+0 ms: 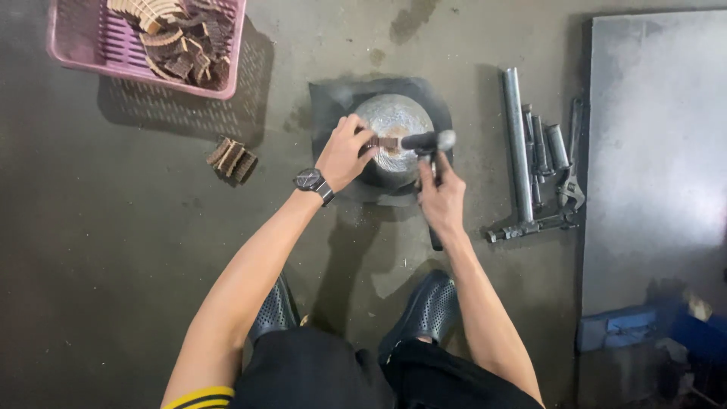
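Note:
My left hand (344,154), with a dark watch on the wrist, pinches a small brown ridged piece (384,142) flat on a round steel block (394,121) that sits on a dark mat (327,102). My right hand (441,198) grips the black handle of a hammer (429,142). The hammer's head lies just over the block, beside the brown piece. My fingers hide part of the piece.
A pink plastic basket (76,53) with several brown curved ridged pieces stands at the top left. A few loose ridged pieces (232,159) lie on the concrete floor. Metal rods and a wrench (539,163) lie to the right, beside a grey metal sheet (657,151). My black shoes (430,307) are below.

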